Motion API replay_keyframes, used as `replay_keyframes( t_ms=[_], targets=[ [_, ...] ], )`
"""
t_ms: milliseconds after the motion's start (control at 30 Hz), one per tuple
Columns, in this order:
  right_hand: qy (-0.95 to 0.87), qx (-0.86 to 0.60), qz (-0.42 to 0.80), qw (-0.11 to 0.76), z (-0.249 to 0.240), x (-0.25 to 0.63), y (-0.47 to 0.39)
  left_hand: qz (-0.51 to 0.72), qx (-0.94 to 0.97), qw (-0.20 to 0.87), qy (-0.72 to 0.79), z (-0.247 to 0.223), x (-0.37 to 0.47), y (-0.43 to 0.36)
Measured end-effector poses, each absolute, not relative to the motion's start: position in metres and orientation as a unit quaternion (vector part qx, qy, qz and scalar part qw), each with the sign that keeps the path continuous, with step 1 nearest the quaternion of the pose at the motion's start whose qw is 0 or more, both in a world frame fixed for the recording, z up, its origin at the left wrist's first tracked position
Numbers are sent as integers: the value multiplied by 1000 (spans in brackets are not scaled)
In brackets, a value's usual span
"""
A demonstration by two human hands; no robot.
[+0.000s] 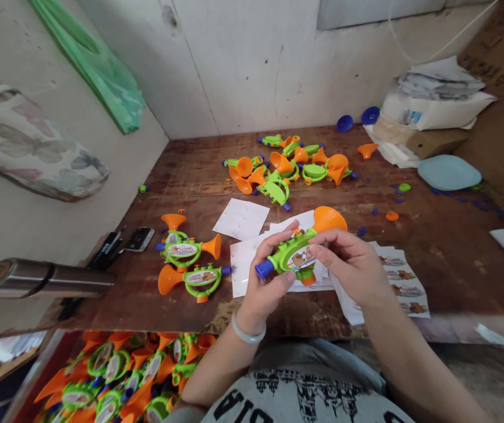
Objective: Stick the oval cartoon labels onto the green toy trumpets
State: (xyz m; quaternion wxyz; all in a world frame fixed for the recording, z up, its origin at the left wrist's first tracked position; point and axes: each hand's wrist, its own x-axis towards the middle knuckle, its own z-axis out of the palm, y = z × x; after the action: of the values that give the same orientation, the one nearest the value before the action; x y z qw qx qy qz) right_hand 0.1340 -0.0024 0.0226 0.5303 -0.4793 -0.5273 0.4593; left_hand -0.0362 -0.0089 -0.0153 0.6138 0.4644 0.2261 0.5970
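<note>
A horn [284,255] is gripped in both hands [360,267]; stickered horns [201,277] seem finished at nine o'clock, bare horns [274,191] undone at twelve.

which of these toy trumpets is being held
The green toy trumpet between the left hand and right hand, its blue mouthpiece pointing left. It alone is held; the rest lie on the table or heaped below it.

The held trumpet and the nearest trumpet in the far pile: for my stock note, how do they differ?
The held trumpet bears a printed sticker; the pile trumpet shows none. The held trumpet is in the left hand, the right hand on it; the pile trumpet lies on the table. The held trumpet's blue tip points left; the pile trumpet's, toward the picture's lower right. Both have green bodies.
</note>
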Motion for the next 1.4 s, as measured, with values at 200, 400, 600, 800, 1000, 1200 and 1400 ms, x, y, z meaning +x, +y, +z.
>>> replay_keyframes(
  t_ms=[200, 400, 600, 800, 1000, 1200, 1400],
  targets=[
    [-551, -491, 445, 508, 22, 134, -6, 597, 475, 611, 212, -13, -36, -10],
    [-559, -497, 434, 502, 22, 135, -7, 590, 483, 609, 220, -12, -36, -11],
    [-569, -497, 425, 499, 24, 132, -8, 598, 470, 606, 234, -12, -34, -12],
    [-603, -503, 362, 502, 28, 129, -9, 614, 465, 579, 267, -14, -30, -13],
    [-665, -501, 228, 505, 33, 125, -10, 626, 466, 570, 256, -10, -28, -16],
    [-706, -484, 151, 494, 30, 123, -13, 636, 480, 539, 275, -8, -28, -18],
    [-649, -571, -1, 502, 22, 127, -6, 626, 444, 576, 281, -8, -27, -22]
  ],
)
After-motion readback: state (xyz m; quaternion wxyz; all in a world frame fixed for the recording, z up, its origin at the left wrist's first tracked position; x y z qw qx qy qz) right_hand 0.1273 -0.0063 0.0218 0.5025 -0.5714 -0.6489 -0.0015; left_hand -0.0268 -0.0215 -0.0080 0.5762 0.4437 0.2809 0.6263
